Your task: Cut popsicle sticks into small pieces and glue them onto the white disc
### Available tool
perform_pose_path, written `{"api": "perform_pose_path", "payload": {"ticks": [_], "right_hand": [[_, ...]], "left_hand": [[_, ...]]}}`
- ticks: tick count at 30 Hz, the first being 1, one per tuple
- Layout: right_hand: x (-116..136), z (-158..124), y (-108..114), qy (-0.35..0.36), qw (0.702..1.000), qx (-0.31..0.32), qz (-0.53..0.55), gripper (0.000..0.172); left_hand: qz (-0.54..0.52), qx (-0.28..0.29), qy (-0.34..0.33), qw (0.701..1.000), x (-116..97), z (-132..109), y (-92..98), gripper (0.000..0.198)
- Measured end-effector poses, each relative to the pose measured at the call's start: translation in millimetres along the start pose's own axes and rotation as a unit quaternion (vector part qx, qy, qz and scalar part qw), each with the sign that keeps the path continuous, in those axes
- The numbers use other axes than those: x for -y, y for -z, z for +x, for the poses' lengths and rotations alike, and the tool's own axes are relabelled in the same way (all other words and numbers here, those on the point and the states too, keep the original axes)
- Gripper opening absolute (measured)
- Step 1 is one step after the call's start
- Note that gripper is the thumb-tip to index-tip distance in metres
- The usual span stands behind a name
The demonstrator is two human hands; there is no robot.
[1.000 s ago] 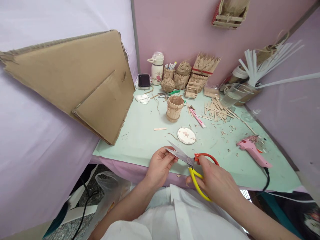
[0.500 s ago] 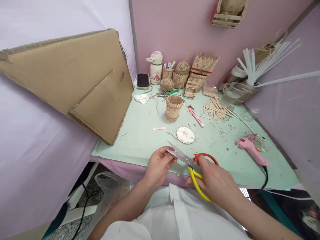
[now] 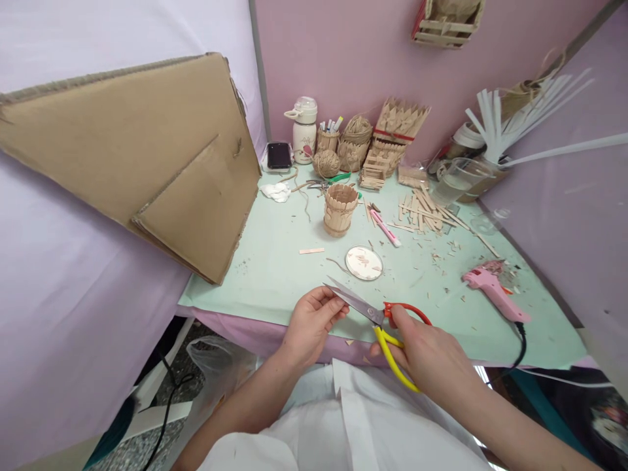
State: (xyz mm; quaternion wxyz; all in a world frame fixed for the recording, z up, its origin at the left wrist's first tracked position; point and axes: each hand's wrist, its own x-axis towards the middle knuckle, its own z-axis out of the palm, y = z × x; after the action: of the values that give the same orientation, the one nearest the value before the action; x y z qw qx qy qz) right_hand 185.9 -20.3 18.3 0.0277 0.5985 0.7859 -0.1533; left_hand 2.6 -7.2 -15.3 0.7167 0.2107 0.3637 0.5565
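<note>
My right hand (image 3: 422, 347) grips a pair of scissors (image 3: 366, 306) by the red and yellow handles, with the blades slightly apart and pointing left. My left hand (image 3: 314, 320) is closed in a pinch right at the blades; whatever small piece sits between its fingertips is too hidden to name. Just beyond the blades lies a round white lid-like dish (image 3: 364, 263) with small wood bits on it. A flat wooden strip (image 3: 312, 251) rests to its left. Farther back stands a small cup made of wooden sticks (image 3: 340, 210).
A large cardboard panel (image 3: 196, 163) leans at the left. On the right lie a pink glue gun (image 3: 495, 294), a pile of wooden sticks (image 3: 424, 212) and a pink cutter (image 3: 385, 227). Along the back stand a white bottle (image 3: 305, 134), twine balls (image 3: 326, 163) and a clear plastic cup (image 3: 456, 180).
The scissor blades have closed somewhat, and my right hand has shifted slightly right with them. A small chip now shows near the table's front edge. My left hand keeps its pinch.
</note>
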Motion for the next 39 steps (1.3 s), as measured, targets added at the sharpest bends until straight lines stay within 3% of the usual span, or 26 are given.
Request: {"api": "perform_pose_path", "payload": {"ticks": [4,8,18,27,32,39], "right_hand": [[-5,2,8,-0.003,0.987,0.034,0.154,0.008],[-7,3,9,-0.017,0.981,0.034,0.188,0.012],[-7,6,6,-0.043,0.978,0.039,0.201,0.024],[4,11,7,-0.028,0.972,0.016,0.231,0.024],[2,7,1,-0.034,0.983,0.028,0.181,0.023],[3,2,-2,-0.008,0.993,0.003,0.122,0.034]], "left_hand": [[0.009,-0.014,0.016,1.0,-3,-1,-1.3,0.015],[0.004,-0.021,0.018,1.0,-5,-1,-0.8,0.015],[0.049,-0.042,-0.001,0.998,-6,2,-0.9,0.016],[0.097,-0.045,-0.033,0.994,-3,0,-2.3,0.013],[0.075,-0.036,-0.041,0.996,-3,3,-1.4,0.011],[0.04,-0.024,-0.103,0.994,0,2,-2.3,0.02]]}}
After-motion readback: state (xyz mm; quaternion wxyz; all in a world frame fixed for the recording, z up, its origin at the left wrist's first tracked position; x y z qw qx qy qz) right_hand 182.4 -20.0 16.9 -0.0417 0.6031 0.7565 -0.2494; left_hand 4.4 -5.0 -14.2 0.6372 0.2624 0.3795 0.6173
